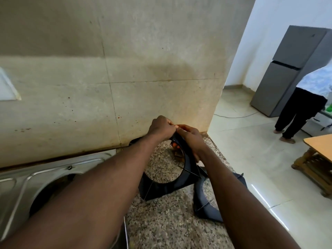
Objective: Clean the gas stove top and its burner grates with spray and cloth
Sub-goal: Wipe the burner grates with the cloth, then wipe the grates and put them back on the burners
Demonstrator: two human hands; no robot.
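grate tilted on counter, top edge gripped by both hands.

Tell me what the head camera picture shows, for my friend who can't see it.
The left hand and right hand grip the top of a black burner grate tilted up on a speckled stone counter. A second grate lies beside it on the right, and the steel stove top is on the left.

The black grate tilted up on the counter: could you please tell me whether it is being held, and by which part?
Yes, the left hand and right hand both grip the grate at its raised top end.
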